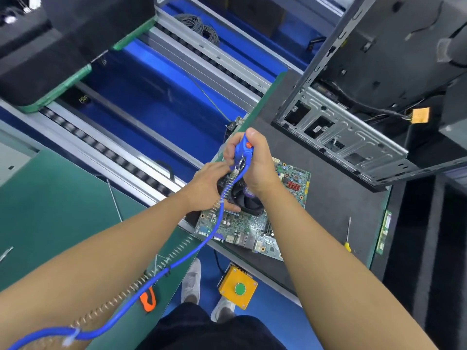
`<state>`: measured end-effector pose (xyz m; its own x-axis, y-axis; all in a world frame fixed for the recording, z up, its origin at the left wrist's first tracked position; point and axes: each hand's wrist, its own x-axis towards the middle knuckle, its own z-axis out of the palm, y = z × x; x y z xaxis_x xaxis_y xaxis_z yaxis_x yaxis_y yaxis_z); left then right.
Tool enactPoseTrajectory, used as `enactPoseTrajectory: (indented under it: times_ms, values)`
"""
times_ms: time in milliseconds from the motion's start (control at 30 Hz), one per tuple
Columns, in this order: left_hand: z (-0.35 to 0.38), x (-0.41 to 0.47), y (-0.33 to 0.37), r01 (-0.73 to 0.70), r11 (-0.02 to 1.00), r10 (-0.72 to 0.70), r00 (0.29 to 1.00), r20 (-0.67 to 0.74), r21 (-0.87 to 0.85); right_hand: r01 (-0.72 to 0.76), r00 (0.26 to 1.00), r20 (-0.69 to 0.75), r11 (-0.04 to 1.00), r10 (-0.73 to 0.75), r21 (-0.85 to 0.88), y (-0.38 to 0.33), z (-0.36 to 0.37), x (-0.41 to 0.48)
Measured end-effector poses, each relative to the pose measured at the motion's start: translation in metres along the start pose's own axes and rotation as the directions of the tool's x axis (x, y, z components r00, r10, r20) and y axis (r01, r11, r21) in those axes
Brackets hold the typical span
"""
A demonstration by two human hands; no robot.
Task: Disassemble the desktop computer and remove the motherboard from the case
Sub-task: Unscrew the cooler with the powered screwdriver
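Observation:
A green motherboard (pixel 252 226) lies flat on the dark mat (pixel 326 200), outside the open black computer case (pixel 364 117) at the upper right. A black round CPU fan (pixel 249 198) sits on the board. My right hand (pixel 255 160) grips a blue electric screwdriver (pixel 242 150) upright above the fan, its blue cable (pixel 161 271) trailing down to the lower left. My left hand (pixel 209 188) rests on the fan and board beside the tool's tip, fingers relaxed. The bit itself is hidden behind my hands.
A yellow-handled screwdriver (pixel 348 236) and a green memory stick (pixel 384 231) lie on the mat's right side. A roller conveyor (pixel 106 152) runs diagonally at left. A yellow box with a green button (pixel 238 287) hangs under the bench. An orange tool (pixel 147 300) lies on the green mat.

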<state>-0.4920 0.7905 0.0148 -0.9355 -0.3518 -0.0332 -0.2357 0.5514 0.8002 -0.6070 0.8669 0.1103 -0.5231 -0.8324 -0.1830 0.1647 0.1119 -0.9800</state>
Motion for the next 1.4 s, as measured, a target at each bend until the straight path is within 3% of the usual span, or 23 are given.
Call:
enactPoseTrajectory:
  times_ms: [200, 600, 733, 933, 1167, 1400]
  values:
    - [-0.006, 0.0, 0.004, 0.022, 0.999, -0.019, 0.995, 0.097, -0.032, -0.03, 0.999, 0.026, 0.999, 0.031, -0.026, -0.001, -0.001, 0.003]
    - [-0.005, -0.003, 0.009, 0.033, 0.999, -0.033, 0.996, 0.085, 0.006, -0.007, 1.0, 0.031, 0.999, 0.006, 0.045, -0.005, -0.003, 0.0]
    - [-0.002, 0.001, 0.005, 0.043, 0.996, -0.033, 0.993, 0.116, -0.083, -0.008, 1.0, 0.022, 0.999, 0.008, 0.032, -0.007, -0.003, 0.001]
    - [-0.005, -0.005, 0.012, -0.023, 0.992, 0.023, 1.0, 0.001, -0.121, -0.004, 1.0, 0.023, 0.999, 0.005, -0.041, -0.005, -0.006, 0.004]
    - [-0.008, -0.006, 0.014, 0.019, 0.997, -0.012, 0.996, 0.092, -0.08, 0.014, 1.0, 0.028, 1.0, -0.014, 0.005, -0.004, -0.007, 0.005]
    - [-0.005, -0.007, 0.011, -0.018, 0.989, 0.029, 0.997, 0.07, -0.147, 0.059, 0.997, 0.044, 0.997, -0.057, -0.043, -0.003, -0.006, 0.005]
